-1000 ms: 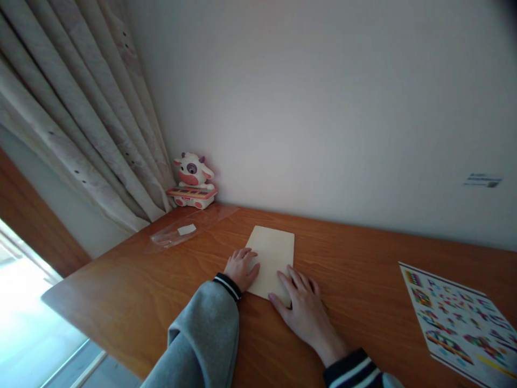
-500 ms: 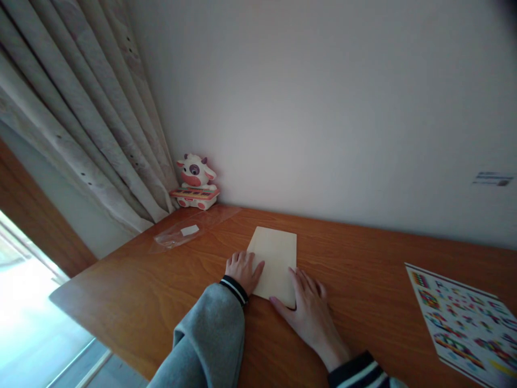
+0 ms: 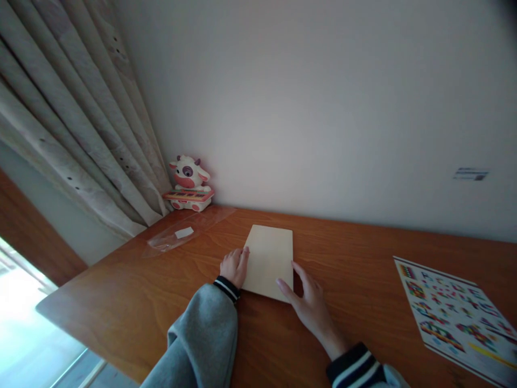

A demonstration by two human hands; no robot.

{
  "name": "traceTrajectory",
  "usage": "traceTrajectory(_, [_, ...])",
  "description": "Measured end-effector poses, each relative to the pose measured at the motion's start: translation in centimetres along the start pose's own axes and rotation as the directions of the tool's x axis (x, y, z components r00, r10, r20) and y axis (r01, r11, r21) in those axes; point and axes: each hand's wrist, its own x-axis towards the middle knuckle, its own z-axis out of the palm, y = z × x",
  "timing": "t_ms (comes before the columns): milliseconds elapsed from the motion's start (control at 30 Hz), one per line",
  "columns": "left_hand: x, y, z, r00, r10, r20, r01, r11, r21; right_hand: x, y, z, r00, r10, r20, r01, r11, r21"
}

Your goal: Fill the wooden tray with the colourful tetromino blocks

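A plain cream-coloured rectangular pad [image 3: 269,258] lies on the wooden table in front of me; whether it is a notebook or a stack of sheets I cannot tell. Along its left edge my left hand [image 3: 235,267] is closed, the thumb at the edge and the fingers curled beside it. My right hand [image 3: 309,302] is open at the lower right corner, thumb and fingers spread apart. Its thumb reaches over the pad's near edge, and a fingertip is by the right edge. Both wrists show dark striped cuffs.
At the back left sits a toy cow with a keyboard [image 3: 189,186]. A clear plastic bag [image 3: 165,242] with a white label lies before it. A printed sheet with colourful pictures [image 3: 456,315] lies on the right of the wooden table [image 3: 141,302]. A curtain [image 3: 81,124] hangs at left.
My left hand has drawn its thumb back from the pad's surface to its left edge. My right hand has opened and lifted slightly at the corner. The view has shifted a little.
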Motion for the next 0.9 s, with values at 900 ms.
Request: traceTrajectory(900, [-5.2, 13.2, 7.3, 0.9, 0.43, -0.072, -0.436, 0.892, -0.122, 3.1, 8.0, -9.8, 0.769, 0.626, -0.13, -0.188, 0.416, 0.89])
